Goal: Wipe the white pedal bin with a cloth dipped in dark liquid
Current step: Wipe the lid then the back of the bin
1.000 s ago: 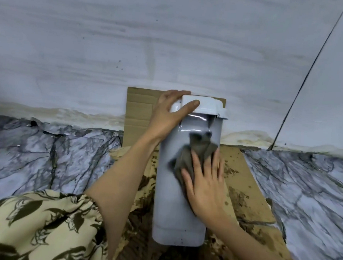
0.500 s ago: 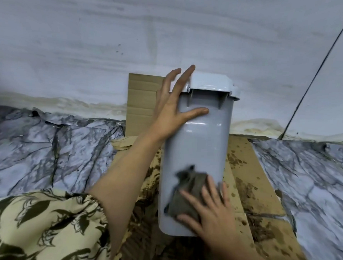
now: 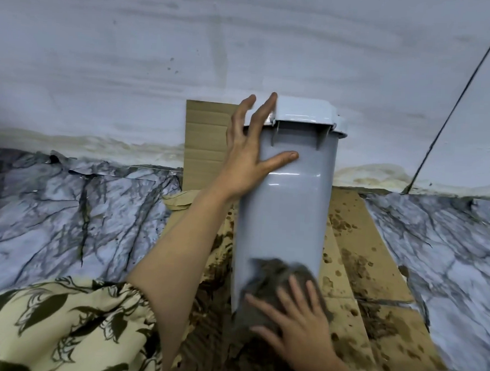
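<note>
Fingers of right hand (image 3: 301, 323) press cloth (image 3: 272, 276) flat on bin (image 3: 288, 211) (left hand (image 3: 248, 154) splayed).

Wall (image 3: 247, 42) blocks behind the bin (image 3: 288, 211); stained cardboard (image 3: 357, 249) right lies open.

Bin (image 3: 287, 205) on cardboard (image 3: 359, 267) — cloth (image 3: 272, 281) low on its near face.

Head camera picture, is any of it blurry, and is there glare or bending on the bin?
Head view: the right hand and the cloth under it are smeared by motion blur; the left hand and the bin's upper part stay sharp; soft glare streaks cross the bin's shoulder; the wide-angle lens bows the wall's base line.
</note>
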`<state>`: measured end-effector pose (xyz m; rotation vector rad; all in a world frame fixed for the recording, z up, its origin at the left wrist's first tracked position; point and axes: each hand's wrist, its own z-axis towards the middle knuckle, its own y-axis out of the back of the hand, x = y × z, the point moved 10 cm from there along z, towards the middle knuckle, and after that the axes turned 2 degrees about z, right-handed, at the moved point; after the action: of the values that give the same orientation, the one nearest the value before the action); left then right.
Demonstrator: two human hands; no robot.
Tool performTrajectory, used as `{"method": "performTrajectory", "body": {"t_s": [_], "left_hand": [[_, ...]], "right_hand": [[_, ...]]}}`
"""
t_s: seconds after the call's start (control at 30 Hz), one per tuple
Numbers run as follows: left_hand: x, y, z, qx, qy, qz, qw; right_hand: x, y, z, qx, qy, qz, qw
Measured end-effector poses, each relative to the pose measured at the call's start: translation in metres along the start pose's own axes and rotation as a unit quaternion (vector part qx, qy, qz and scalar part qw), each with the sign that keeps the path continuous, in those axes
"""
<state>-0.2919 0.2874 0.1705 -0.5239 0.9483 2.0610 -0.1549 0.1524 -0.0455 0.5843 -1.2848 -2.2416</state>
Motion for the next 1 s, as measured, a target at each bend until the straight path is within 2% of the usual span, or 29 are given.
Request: {"method": "performTrajectory", "body": {"t_s": [0.07, 0.13, 0.2, 0.27, 0.4, 0.47, 0.53, 0.63, 0.73, 0.83, 0.87, 0.9, 1.0], "left_hand": [[0.001, -0.001, 0.002, 0.007, 0.002, 0.000, 1.000], [0.000, -0.004, 0.004, 0.018, 0.000, 0.016, 1.000], [-0.001, -0.005, 0.005, 0.024, -0.005, 0.035, 0.999], [0.000, -0.004, 0.007, 0.021, -0.009, 0.041, 0.999], [0.004, 0.000, 0.004, 0.027, -0.002, 0.029, 0.999], [0.006, 0.003, 0.002, 0.031, 0.002, 0.019, 0.999], [0.005, 0.003, 0.001, 0.040, 0.004, 0.014, 0.999], [0.003, 0.003, 0.003, 0.042, 0.002, 0.009, 0.999], [0.005, 0.003, 0.005, 0.035, 0.001, 0.003, 0.999], [0.007, 0.002, 0.007, 0.030, 0.001, 0.005, 1.000], [0.008, 0.004, 0.007, 0.027, 0.001, 0.004, 1.000], [0.009, 0.005, 0.006, 0.023, 0.001, 0.003, 1.000], [0.013, 0.009, 0.003, 0.016, 0.003, -0.003, 1.000]], "right_hand": [[-0.039, 0.017, 0.015, -0.011, -0.101, 0.027, 0.994], [-0.070, 0.040, 0.047, -0.043, -0.214, 0.074, 0.973], [-0.075, 0.063, 0.085, -0.087, -0.268, 0.100, 0.954], [-0.049, 0.070, 0.112, -0.105, -0.230, 0.060, 0.966], [0.040, 0.027, 0.089, -0.042, 0.006, -0.021, 0.999], [0.061, -0.001, 0.051, 0.020, 0.111, -0.072, 0.991], [0.057, -0.015, 0.023, 0.062, 0.171, -0.101, 0.978], [0.023, 0.001, 0.017, 0.050, 0.118, -0.057, 0.990], [-0.018, 0.027, 0.049, 0.010, -0.018, -0.009, 1.000], [-0.042, 0.051, 0.085, -0.060, -0.180, 0.033, 0.981], [-0.039, 0.052, 0.089, -0.071, -0.201, 0.045, 0.976], [-0.029, 0.048, 0.086, -0.072, -0.192, 0.052, 0.977], [0.013, 0.019, 0.042, -0.043, -0.091, 0.049, 0.994]]}}
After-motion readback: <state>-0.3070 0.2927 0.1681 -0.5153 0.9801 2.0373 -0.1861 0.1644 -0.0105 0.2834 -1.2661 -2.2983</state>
